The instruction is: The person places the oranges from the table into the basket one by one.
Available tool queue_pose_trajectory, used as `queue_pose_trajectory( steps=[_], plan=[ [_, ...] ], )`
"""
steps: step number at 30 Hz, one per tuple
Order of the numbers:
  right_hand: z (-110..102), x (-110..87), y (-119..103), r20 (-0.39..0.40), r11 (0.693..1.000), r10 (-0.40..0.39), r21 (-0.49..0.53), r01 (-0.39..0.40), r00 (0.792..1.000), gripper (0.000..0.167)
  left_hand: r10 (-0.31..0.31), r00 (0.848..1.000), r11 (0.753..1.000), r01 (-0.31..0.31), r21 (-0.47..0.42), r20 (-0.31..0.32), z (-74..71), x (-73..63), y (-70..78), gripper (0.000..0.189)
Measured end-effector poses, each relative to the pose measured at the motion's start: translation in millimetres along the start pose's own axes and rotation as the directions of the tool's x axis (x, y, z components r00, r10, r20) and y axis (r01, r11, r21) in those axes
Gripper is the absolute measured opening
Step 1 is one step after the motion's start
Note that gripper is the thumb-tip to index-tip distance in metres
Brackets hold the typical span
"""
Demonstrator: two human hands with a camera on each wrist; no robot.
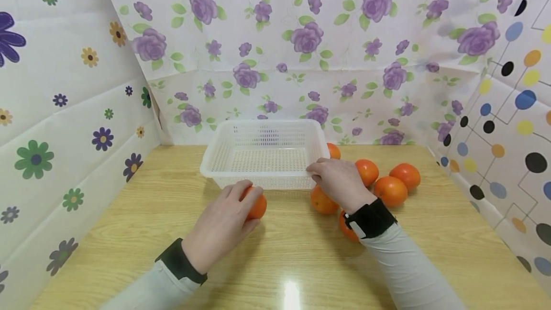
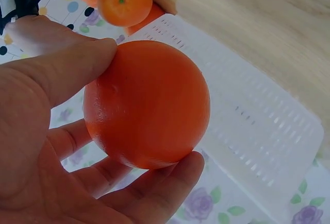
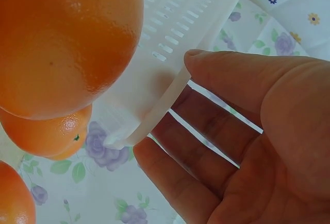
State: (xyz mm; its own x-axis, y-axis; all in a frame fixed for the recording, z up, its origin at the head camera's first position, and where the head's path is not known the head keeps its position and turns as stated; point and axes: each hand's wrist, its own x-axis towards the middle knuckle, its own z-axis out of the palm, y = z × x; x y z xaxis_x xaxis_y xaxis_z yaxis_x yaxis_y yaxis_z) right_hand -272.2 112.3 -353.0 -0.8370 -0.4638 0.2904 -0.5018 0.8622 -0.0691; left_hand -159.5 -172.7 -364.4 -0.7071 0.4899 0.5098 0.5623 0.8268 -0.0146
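Note:
My left hand [image 1: 221, 221] grips an orange [image 1: 258, 207] just in front of the basket's near side. In the left wrist view the thumb and fingers wrap around this smooth orange [image 2: 147, 105]. My right hand [image 1: 342, 181] holds the white plastic basket [image 1: 258, 182] at its right front corner. The right wrist view shows the thumb over the basket rim [image 3: 162, 103] and the fingers under it. Inside, the perforated basket floor is bare. One orange [image 1: 324, 201] lies by the basket beneath my right hand, and another orange [image 1: 347, 226] is partly hidden by the wrist.
More oranges [image 1: 391, 191] sit on the wooden table [image 1: 284, 248] to the right of the basket, one of them [image 1: 333, 151] partly behind its right side. Flower-patterned cloth [image 1: 305, 39] hangs behind the table. Patterned cloths also line the left and right sides.

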Motion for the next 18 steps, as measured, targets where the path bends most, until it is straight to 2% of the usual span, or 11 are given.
queue_pose_trajectory(
  steps=[6, 18],
  plan=[
    [0.3, 0.1, 0.5, -0.008, 1.0, -0.006, 0.005, 0.006, 1.0, 0.02, -0.021, 1.0, 1.0, 0.021, -0.015, -0.003, -7.0, 5.3, -0.8, 0.067],
    [0.1, 0.1, 0.5, -0.003, 1.0, -0.011, -0.002, 0.011, 1.0, 0.02, -0.02, 0.999, 1.0, 0.02, -0.01, -0.029, -19.4, 15.6, -2.7, 0.065]
  ],
)
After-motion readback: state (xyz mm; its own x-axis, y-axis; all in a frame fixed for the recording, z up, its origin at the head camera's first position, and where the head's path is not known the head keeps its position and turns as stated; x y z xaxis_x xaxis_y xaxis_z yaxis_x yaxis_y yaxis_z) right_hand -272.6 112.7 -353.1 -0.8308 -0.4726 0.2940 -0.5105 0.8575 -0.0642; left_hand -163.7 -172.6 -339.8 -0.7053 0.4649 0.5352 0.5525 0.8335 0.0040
